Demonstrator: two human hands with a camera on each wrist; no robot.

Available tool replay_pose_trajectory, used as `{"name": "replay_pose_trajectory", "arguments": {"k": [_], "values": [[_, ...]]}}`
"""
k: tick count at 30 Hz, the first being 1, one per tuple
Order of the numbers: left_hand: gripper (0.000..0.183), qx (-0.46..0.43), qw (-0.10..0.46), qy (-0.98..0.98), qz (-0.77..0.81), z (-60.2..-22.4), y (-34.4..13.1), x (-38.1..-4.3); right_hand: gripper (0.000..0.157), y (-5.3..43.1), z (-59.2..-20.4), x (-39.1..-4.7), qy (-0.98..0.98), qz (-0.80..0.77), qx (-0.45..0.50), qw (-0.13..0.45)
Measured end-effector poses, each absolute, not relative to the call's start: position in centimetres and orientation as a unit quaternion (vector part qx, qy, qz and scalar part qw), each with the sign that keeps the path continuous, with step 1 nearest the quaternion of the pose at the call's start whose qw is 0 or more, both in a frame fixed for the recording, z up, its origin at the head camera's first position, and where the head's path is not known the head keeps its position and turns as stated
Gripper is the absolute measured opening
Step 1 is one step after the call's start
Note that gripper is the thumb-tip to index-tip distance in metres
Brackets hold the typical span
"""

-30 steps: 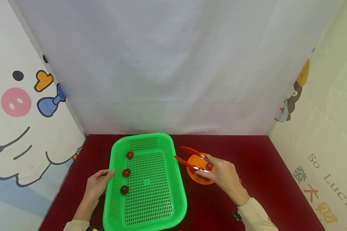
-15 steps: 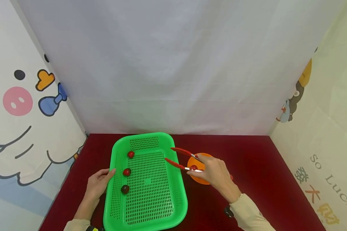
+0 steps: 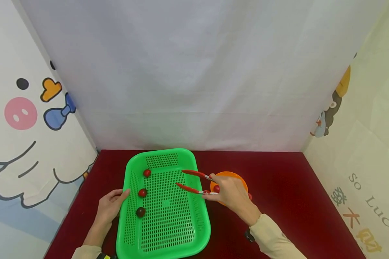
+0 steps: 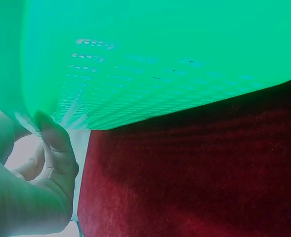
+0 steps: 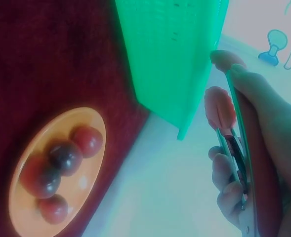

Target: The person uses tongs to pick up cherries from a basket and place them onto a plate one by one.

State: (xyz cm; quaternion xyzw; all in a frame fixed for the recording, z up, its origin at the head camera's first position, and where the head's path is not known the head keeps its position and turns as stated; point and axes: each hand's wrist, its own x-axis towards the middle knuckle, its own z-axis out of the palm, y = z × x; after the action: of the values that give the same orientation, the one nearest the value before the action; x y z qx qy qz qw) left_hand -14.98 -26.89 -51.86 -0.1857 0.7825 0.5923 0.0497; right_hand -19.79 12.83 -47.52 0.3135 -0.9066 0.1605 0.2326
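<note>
Head view facing forward and down, close wrist views, basket shared

The basket is bright green, patterned with rows of slots. Cherry tomatoes range from red to brownish black. The bowl is orange; the tongs combine red and silver. The tablecloth is dark red, the back curtain off-white. The left curtain shows pink, blue and orange cartoon motifs on white; the right curtain, grey, orange and gold lettering on cream.
</note>
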Motion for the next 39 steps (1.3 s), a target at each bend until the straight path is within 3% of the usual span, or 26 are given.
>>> {"name": "replay_pose_trajectory", "arguments": {"k": [18, 31, 39], "values": [[0.065, -0.178, 0.041, 0.788, 0.588, -51.9, -26.7, -14.8, 0.063, 9.6, -47.5, -19.9, -0.898, 0.111, 0.375, 0.203], [0.066, -0.183, 0.048, 0.786, 0.589, -52.0, -26.8, -14.8, 0.063, 7.1, -47.6, -19.6, -0.898, 0.113, 0.401, 0.141], [0.067, -0.181, 0.046, 0.786, 0.59, -51.9, -26.9, -14.8, 0.052, 5.9, -47.6, -19.7, -0.891, 0.08, 0.422, 0.145]]}}
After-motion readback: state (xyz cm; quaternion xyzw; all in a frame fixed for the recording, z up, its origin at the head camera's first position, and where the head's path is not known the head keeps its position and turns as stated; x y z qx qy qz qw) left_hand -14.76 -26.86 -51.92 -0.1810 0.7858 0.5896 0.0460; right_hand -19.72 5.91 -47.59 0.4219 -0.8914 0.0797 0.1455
